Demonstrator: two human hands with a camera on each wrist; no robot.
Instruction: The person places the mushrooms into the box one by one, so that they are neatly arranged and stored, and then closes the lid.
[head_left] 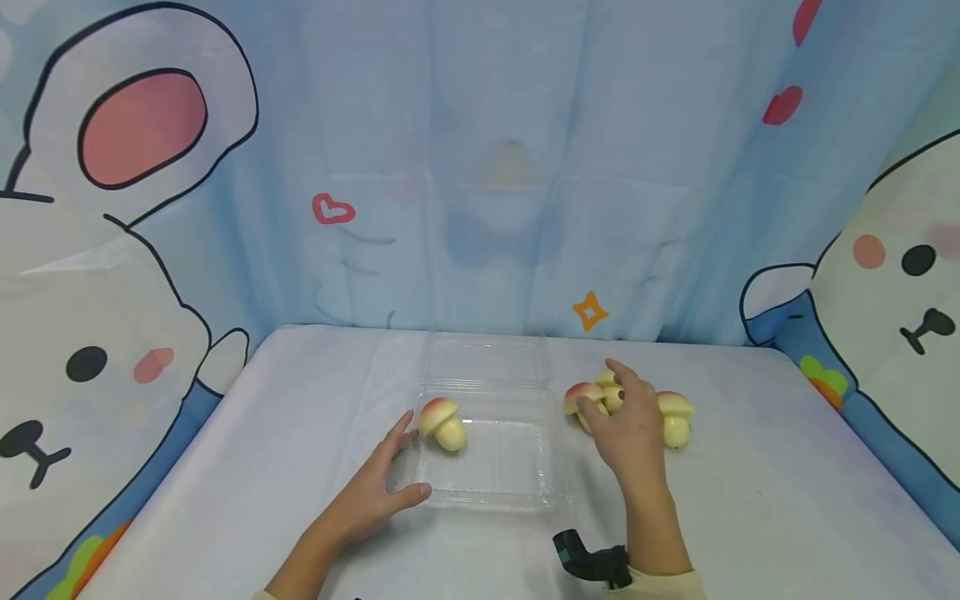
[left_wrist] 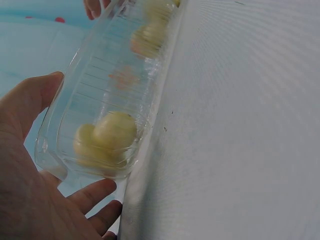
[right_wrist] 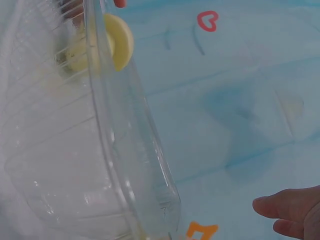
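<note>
A clear plastic clamshell box (head_left: 502,467) lies on the table with its lid (head_left: 486,362) folded back. One toy mushroom (head_left: 442,423), pale yellow with a reddish cap, is tilted at the box's left side. My left hand (head_left: 367,496) is spread beside that side; in the left wrist view its thumb (left_wrist: 50,82) touches the box's edge. To the right of the box, my right hand (head_left: 628,429) reaches over several similar mushrooms (head_left: 581,393), thumb and forefinger apart. It partly covers them, so contact is unclear. Another mushroom (head_left: 676,419) stands just right of that hand.
A white cloth covers the table (head_left: 787,483). Behind it hangs a blue curtain (head_left: 487,167) printed with cartoon animals. A black device (head_left: 592,560) is strapped at the right wrist, projecting leftward above the table.
</note>
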